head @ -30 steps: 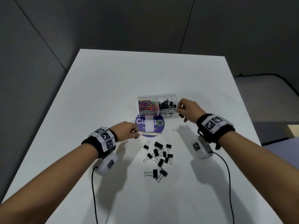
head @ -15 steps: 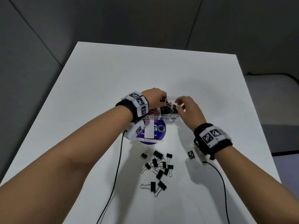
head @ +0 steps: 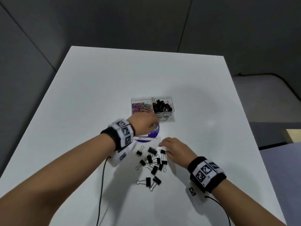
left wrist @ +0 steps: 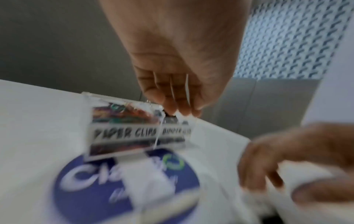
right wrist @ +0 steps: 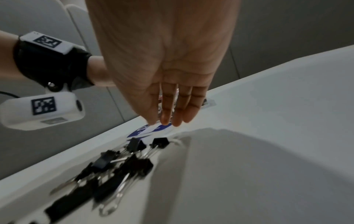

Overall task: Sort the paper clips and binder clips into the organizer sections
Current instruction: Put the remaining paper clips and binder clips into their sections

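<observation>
A clear two-section organizer (head: 164,119) stands mid-table. Coloured paper clips (head: 140,108) fill its left section, black binder clips (head: 162,106) its right. A loose pile of black binder clips (head: 153,162) lies on the table nearer me. My left hand (head: 143,125) hovers blurred just in front of the organizer (left wrist: 124,134); in the left wrist view its fingers (left wrist: 172,97) hang relaxed and hold nothing. My right hand (head: 171,147) is at the pile's far right edge, its straight fingers (right wrist: 168,118) pointing down above the clips (right wrist: 134,163), apart from them.
A round blue sticker (head: 153,133) lies on the white table (head: 97,95) between organizer and pile, partly under my left hand. Black cables (head: 101,185) run from both wrists toward me. Bare tabletop lies to the left, right and beyond the organizer.
Both hands have pulled back from the organizer toward me. The left one no longer holds the binder clip it held over the right section; the right one dropped to the pile.
</observation>
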### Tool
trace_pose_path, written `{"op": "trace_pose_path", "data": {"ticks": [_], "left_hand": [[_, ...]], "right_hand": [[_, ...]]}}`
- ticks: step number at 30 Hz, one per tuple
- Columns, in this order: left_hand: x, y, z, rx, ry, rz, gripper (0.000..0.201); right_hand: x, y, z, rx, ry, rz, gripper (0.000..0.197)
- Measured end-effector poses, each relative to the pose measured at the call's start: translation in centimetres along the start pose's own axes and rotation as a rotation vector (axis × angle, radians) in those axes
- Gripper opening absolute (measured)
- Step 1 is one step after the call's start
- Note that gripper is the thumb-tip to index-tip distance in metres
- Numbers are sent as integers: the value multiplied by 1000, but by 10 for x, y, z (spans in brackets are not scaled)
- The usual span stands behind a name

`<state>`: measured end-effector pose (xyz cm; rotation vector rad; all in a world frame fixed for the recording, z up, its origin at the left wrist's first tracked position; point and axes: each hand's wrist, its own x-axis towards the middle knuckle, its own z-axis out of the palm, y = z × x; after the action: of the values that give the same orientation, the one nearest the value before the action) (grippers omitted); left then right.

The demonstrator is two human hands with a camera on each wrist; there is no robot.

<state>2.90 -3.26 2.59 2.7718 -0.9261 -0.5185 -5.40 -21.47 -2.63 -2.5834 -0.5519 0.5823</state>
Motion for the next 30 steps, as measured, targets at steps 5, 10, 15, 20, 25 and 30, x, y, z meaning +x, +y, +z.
{"op": "trace_pose_path", "data": {"ticks": [5, 10, 15, 20, 25, 30], "left_hand": [[-61, -14, 53, 108, -233, 101, 54], [-90, -19, 77, 141, -239, 118, 55], [-95, -16, 88, 160, -188, 13, 44], [-94, -8, 95, 107, -123, -72, 34], [-96, -10, 98, 70, -17, -75, 33], [-95, -12, 98, 75, -82, -204, 37]], "right_hand": [[-8, 1, 16, -300, 5, -231, 58], [-19, 1, 23, -411, 1, -228, 51], [-31, -6, 31, -422, 6, -89, 30], [-36, -11, 33, -329, -48, 95, 23], [-43, -5, 36, -129, -101, 234, 25], [-48, -8, 34, -101, -159, 290, 14]]}}
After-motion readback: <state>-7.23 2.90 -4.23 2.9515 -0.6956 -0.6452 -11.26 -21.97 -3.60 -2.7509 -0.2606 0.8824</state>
